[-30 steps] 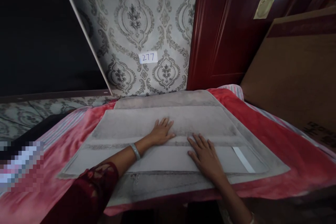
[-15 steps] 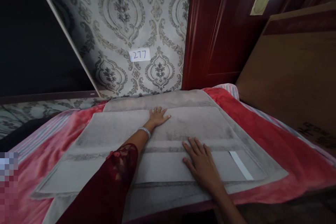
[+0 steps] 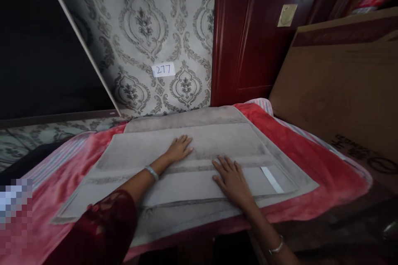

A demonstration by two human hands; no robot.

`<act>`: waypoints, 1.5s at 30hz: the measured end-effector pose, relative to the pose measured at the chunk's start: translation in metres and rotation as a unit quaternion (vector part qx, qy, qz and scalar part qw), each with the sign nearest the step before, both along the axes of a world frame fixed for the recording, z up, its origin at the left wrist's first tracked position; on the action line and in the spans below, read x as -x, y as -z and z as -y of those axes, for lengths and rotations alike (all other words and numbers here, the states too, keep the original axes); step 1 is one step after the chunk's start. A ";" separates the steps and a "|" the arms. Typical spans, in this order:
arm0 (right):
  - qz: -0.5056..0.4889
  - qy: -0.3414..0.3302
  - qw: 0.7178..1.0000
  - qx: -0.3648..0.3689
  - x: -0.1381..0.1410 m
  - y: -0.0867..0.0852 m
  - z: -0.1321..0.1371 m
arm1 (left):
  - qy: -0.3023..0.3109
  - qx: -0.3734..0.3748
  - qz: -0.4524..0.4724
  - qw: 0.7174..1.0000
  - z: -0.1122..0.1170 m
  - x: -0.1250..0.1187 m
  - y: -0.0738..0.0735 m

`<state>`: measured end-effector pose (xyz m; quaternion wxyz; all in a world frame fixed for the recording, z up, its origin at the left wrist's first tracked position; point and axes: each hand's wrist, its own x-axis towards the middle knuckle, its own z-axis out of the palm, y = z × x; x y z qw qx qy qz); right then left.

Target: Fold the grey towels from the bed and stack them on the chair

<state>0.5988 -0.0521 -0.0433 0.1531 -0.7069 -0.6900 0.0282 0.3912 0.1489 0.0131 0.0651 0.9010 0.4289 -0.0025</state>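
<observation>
A grey plush cloth (image 3: 214,136), folded over in layers, lies across the bed-like surface. On its upper layer my left hand (image 3: 179,149) rests flat with fingers spread, a bracelet at the wrist. Nearer to me and to the right, my right hand (image 3: 232,180) lies palm down over the fold strip, fingers apart. Neither hand grips anything. A narrow white strip (image 3: 272,180) sits on the cloth to the right of my right hand. Part of the near left of the cloth is hidden by my dark red sleeve (image 3: 105,223).
Beneath the cloth spreads a red blanket (image 3: 280,132) over striped fabric (image 3: 261,103). At the left stands a dark screen (image 3: 46,49). A large cardboard box (image 3: 342,78) leans at the right. Behind are patterned wallpaper with a "277" label (image 3: 163,69) and a dark red door panel (image 3: 245,29).
My left hand has slid towards me and a little left over the cloth. The right hand stays near the same place on it. The view has shifted slightly right.
</observation>
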 end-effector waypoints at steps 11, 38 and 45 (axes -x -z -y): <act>0.003 -0.010 0.996 0.084 0.026 -0.030 -0.058 | 0.065 -0.118 0.066 0.989 0.071 0.056 0.030; -0.024 0.044 0.993 0.109 -0.008 -0.053 -0.221 | 0.089 -0.131 0.088 0.983 0.057 0.061 0.042; 0.003 0.016 0.992 0.123 -0.013 -0.050 -0.156 | 0.093 -0.147 0.116 0.978 0.053 0.060 0.047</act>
